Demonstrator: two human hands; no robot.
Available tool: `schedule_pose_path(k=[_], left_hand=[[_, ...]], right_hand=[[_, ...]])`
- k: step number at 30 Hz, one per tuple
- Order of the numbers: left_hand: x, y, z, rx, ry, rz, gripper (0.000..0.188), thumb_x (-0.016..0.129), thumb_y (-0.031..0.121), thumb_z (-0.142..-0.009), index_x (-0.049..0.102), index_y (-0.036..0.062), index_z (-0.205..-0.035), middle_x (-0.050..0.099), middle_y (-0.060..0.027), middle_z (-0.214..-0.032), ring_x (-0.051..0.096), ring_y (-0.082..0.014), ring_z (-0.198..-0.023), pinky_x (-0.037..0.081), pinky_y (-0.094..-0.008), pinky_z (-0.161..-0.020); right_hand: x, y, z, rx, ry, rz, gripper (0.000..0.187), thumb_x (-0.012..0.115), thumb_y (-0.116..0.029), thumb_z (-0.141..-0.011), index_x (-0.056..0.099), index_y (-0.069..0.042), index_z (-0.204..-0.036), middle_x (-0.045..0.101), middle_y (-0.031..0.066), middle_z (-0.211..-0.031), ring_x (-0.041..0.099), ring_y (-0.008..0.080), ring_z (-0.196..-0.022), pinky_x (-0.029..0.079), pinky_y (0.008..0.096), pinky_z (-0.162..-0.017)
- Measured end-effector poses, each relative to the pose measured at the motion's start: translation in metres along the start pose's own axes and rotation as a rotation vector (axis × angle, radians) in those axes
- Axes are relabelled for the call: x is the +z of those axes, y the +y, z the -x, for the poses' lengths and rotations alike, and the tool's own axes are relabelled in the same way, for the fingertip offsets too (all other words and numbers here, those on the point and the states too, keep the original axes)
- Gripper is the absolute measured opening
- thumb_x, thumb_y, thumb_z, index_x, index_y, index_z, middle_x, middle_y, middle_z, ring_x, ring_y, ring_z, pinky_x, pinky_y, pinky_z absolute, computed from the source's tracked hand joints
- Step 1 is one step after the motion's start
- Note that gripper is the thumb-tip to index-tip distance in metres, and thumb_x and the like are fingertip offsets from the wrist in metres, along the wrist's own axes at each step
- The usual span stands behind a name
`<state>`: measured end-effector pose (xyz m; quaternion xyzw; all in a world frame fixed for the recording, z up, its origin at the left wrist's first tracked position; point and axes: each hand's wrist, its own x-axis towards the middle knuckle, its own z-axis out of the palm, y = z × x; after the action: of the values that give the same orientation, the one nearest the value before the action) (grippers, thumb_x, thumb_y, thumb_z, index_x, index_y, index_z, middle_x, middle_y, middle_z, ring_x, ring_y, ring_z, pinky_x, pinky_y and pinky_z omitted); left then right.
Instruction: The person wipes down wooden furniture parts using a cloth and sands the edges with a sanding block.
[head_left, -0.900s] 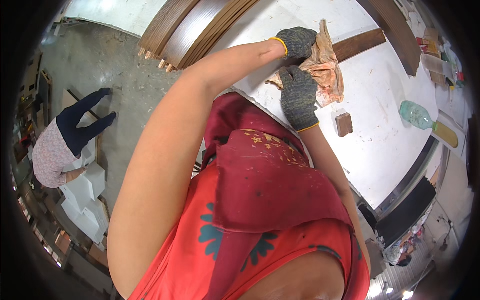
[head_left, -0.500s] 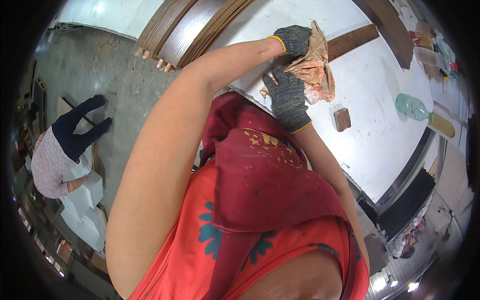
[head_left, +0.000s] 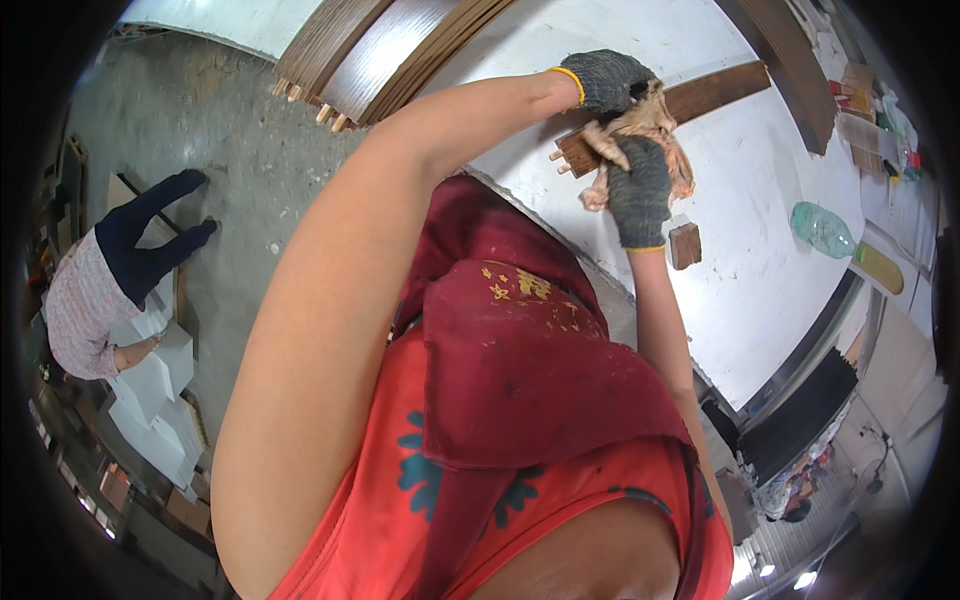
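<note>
Both my hands wear dark grey knitted gloves with yellow cuffs. A stained, crumpled tan cloth (head_left: pixel 655 122) lies bunched over a narrow dark brown wooden board (head_left: pixel 720 92) with pegs at its near left end. My left hand (head_left: pixel 608 80) is closed at the cloth's far side, its fingertips partly hidden. Just nearer, my right hand (head_left: pixel 640 188) grips the cloth and presses it toward the board; folds stick out around its fingers. A small brown block (head_left: pixel 685 246) sits on the white worktable (head_left: pixel 760 290) beside my right wrist.
A stack of brown slats (head_left: pixel 400 60) with pegged ends lies at the table's left. Another dark board (head_left: pixel 790 70) lies at the far right. A green clear bottle (head_left: pixel 822 228) rests on its side at the right. Away left, another person (head_left: pixel 90 300) bends over white panels (head_left: pixel 165 370).
My right hand has moved right and taken up the cloth. The cloth, spread out before, is now bunched, and the board's near left pegged end is uncovered.
</note>
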<state>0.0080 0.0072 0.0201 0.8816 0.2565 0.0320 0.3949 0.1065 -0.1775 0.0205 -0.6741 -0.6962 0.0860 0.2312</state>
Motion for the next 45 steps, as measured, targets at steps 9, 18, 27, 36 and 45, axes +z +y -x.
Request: schedule_pose_path(k=[9,18,27,36,45], left_hand=[[0.025,-0.013,-0.010,0.084,0.235,0.086,0.042,0.059,0.013,-0.078,0.063,0.0210,-0.119,0.066,-0.0108,-0.114,0.062,-0.0323,-0.102,0.049,-0.0414,-0.087],[0.016,-0.001,-0.007,0.037,0.161,0.015,0.050,0.068,0.016,-0.074,0.061,0.0157,-0.124,0.065,-0.0096,-0.117,0.063,-0.0274,-0.103,0.049,-0.0374,-0.090],[0.015,0.000,-0.006,0.050,0.142,0.072,0.055,0.072,0.017,-0.070,0.060,0.0159,-0.124,0.065,-0.0088,-0.116,0.063,-0.0279,-0.104,0.049,-0.0384,-0.090],[0.018,-0.002,-0.009,0.040,0.154,0.074,0.055,0.075,0.018,-0.069,0.061,0.0154,-0.122,0.065,-0.0094,-0.113,0.062,-0.0294,-0.102,0.049,-0.0390,-0.089],[0.016,0.000,-0.006,0.065,0.131,0.094,0.063,0.077,0.019,-0.066,0.059,0.0141,-0.126,0.066,-0.0102,-0.113,0.063,-0.0272,-0.102,0.049,-0.0383,-0.089]], right_hand=[[-0.011,-0.058,-0.016,-0.095,-0.287,0.045,0.038,0.060,-0.007,-0.069,0.066,-0.007,-0.106,0.063,0.0155,-0.105,0.058,0.0340,-0.100,0.045,0.0425,-0.089],[0.000,-0.059,-0.012,-0.191,-0.325,0.102,0.045,0.065,-0.011,-0.067,0.061,-0.006,-0.111,0.060,0.0152,-0.102,0.059,0.0328,-0.095,0.047,0.0426,-0.084],[-0.003,-0.045,-0.011,-0.258,-0.283,-0.098,0.031,0.061,-0.010,-0.072,0.066,-0.007,-0.102,0.062,0.0142,-0.098,0.058,0.0329,-0.095,0.046,0.0416,-0.086],[0.005,-0.043,-0.010,-0.063,-0.174,0.008,0.044,0.063,-0.007,-0.070,0.063,-0.005,-0.113,0.060,0.0163,-0.095,0.057,0.0348,-0.090,0.044,0.0433,-0.084],[0.012,-0.071,0.007,-0.213,-0.326,0.080,0.045,0.071,-0.012,-0.064,0.063,-0.008,-0.108,0.061,0.0117,-0.092,0.059,0.0324,-0.086,0.048,0.0425,-0.076]])
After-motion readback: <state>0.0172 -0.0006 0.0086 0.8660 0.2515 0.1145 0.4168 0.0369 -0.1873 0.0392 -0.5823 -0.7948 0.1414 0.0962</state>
